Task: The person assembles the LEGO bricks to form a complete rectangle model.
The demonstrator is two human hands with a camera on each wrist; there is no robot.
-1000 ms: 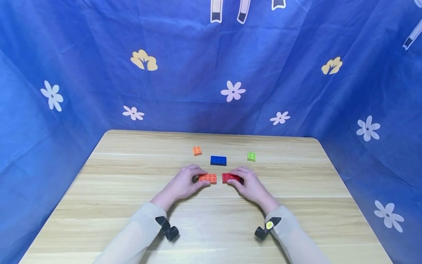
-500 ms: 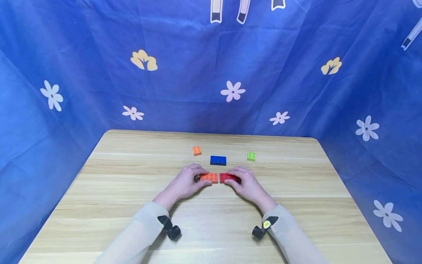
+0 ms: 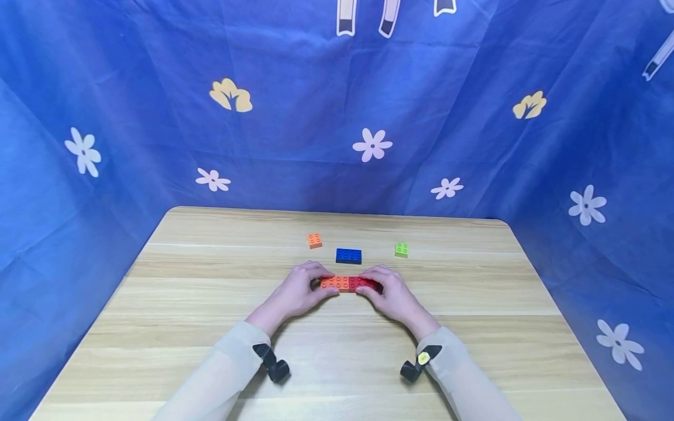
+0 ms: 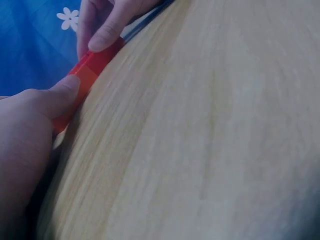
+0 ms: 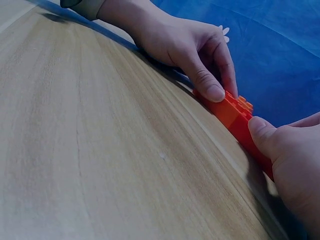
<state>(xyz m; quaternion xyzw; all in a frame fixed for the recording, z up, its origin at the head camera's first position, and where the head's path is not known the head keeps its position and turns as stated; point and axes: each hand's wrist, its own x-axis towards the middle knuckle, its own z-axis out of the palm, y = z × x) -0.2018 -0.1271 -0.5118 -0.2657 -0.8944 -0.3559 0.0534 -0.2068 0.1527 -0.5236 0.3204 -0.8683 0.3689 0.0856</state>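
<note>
Two bare hands meeting end to end over a pale wood-grain tabletop (image 3: 447, 280), head view. The left hand (image 3: 296, 291) pinches a bright orange, oblong, studded plastic brick (image 3: 337, 284) between thumb and fingers; the right hand (image 3: 392, 294) pinches a red, oblong, studded plastic brick (image 3: 353, 284) in the same manner. The two bricks lie in one row at the centre of the tabletop, short ends meeting. The wrist views are dim and oblique, so whether the end faces touch along their whole height cannot be told. Just beyond the row sits a dark blue, oblong, studded plastic brick (image 3: 348, 256), with a small, square, light orange plastic brick (image 3: 314, 241) farther left and a small, square, lime-green plastic brick (image 3: 401, 250) farther right, all three apart from the hands. Principal risks, as judged from this arrangement: nothing visible joins the orange and red bricks, so unequal pressure from the two hands could make the row buckle or skew at the seam; releasing one side with a slight drag could reopen a gap; and fingertips extending forward could nudge the nearby blue brick out of line.
</note>
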